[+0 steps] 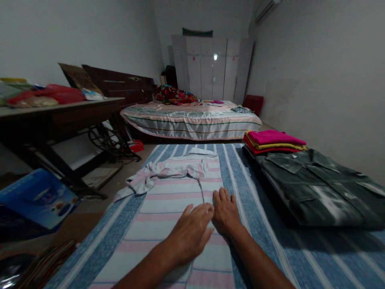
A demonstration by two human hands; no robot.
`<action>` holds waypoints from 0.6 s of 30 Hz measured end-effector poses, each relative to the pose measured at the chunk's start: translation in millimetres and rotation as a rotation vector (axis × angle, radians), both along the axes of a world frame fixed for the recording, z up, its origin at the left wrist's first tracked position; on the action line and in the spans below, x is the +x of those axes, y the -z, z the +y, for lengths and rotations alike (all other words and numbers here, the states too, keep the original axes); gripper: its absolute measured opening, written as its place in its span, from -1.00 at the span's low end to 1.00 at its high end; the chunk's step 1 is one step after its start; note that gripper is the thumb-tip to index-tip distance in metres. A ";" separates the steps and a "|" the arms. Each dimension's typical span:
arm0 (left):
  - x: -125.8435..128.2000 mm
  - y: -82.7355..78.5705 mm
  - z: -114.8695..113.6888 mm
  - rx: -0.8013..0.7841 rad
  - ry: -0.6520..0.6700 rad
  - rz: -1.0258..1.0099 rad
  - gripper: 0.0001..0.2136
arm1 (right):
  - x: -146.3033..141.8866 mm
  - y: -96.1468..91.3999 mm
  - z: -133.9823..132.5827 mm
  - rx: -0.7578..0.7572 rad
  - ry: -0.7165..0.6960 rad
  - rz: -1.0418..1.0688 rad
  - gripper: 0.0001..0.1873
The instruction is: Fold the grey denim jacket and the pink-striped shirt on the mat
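A pink, white and grey striped shirt [177, 192] lies spread on a blue striped bed sheet [264, 224] in front of me, its left sleeve bunched across near the collar. My left hand [189, 235] lies flat on the shirt's middle with fingers stretched out. My right hand [225, 214] rests flat beside it, on the shirt's right edge, fingers extended. The two hands almost touch. Neither holds anything.
A folded dark green denim shirt [319, 184] lies to the right, with a stack of pink, yellow and red folded cloths [272, 142] behind it. A second bed [192, 118], a sewing-machine table [60, 116] at left, and white wardrobes [210, 68] stand beyond.
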State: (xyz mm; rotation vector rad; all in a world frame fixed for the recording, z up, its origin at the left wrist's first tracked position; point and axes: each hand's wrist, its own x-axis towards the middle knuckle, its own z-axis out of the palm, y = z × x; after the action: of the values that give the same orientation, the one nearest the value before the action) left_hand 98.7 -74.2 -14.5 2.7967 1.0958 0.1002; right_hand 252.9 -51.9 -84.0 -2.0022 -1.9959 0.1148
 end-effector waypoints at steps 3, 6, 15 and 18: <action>45.2 -11.1 65.3 0.045 -0.062 -0.003 -0.74 | -1.8 -0.8 -0.7 0.010 0.008 -0.002 -0.43; 78.9 10.6 120.6 0.052 -0.041 -0.007 -0.76 | -2.8 -1.1 -2.1 0.031 0.016 0.006 -0.43; 85.7 57.4 154.5 0.033 -0.021 -0.025 -0.70 | -4.7 -2.6 -0.2 0.041 0.029 0.021 -0.45; 82.8 57.3 153.3 0.028 -0.011 -0.002 -0.67 | -6.0 -1.7 0.9 0.046 0.043 0.022 -0.44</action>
State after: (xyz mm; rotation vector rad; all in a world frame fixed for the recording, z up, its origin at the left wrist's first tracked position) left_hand 181.5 79.1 -71.7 2.8149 1.1176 0.1211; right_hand 247.0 -51.0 -82.3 -2.0054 -1.9232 0.0802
